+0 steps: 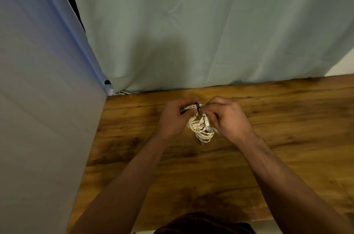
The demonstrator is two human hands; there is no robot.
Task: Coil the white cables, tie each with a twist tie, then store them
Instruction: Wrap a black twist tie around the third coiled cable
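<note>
Gripping the top of the coiled white cable [201,131], the left hand [175,118] has its fingers curled round one end of it, where a grey plug [186,108] pokes out between thumb and fingers. The right hand [229,118] faces it from the other side, fingers bent in and closed on the top of the same bundle. A dark twist tie [198,109] sits in the narrow gap between the two hands, wrapped at the neck of the coil. Whether the right fingertips also pinch the tie itself cannot be told. The loops of cable hang down below both hands, loose and uneven, with a second plug lying among them near the right palm. Whether the lowest loops touch the surface is not clear.

Under the hands is a wooden table [287,128] with dark grain, and the coil is near its far edge. A pale green curtain [191,23] hangs behind the table. A grey-blue panel [38,99] stands along the left side.
</note>
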